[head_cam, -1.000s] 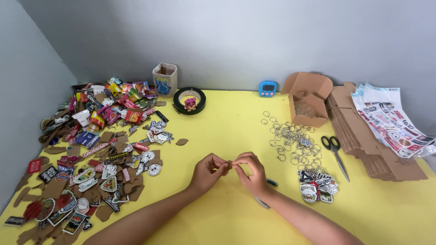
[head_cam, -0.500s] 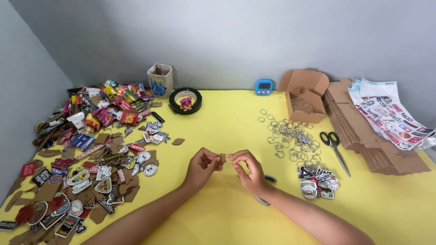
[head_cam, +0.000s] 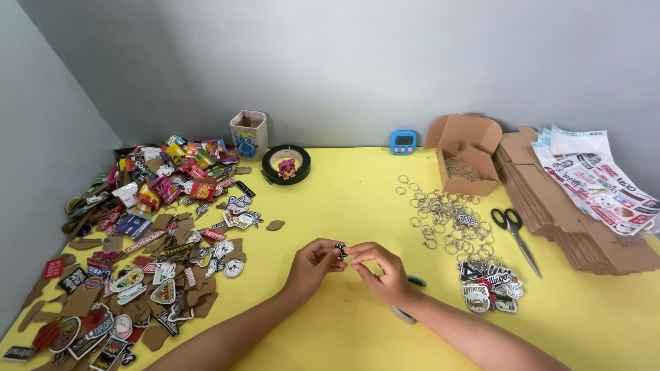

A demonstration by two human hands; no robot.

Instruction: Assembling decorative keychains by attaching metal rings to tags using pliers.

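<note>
Over the middle of a yellow table [head_cam: 344, 206], my left hand [head_cam: 313, 264] and my right hand [head_cam: 381, 269] meet, fingertips pinched together on a small dark sticker-faced piece [head_cam: 340, 250]. Whether a metal ring is on it is too small to tell. A heap of loose metal key rings [head_cam: 440, 213] lies to the right of my hands. Nearer my right forearm sits a small pile of finished sticker keychains [head_cam: 489, 285]. A dark tool [head_cam: 414, 280] lies partly hidden behind my right wrist.
A large spread of stickers and brown cardboard cut-outs [head_cam: 137, 240] covers the left side. At the back stand a small cup [head_cam: 248, 134], a black tape roll [head_cam: 286, 163], a blue timer [head_cam: 403, 141] and an open cardboard box [head_cam: 467, 154]. Scissors [head_cam: 514, 230], flat cardboard [head_cam: 557, 206] and sticker sheets [head_cam: 598, 182] lie right.
My hands have stayed together at the table's middle, working the small piece between the fingertips. The view shifted slightly; nothing else on the table moved.
</note>
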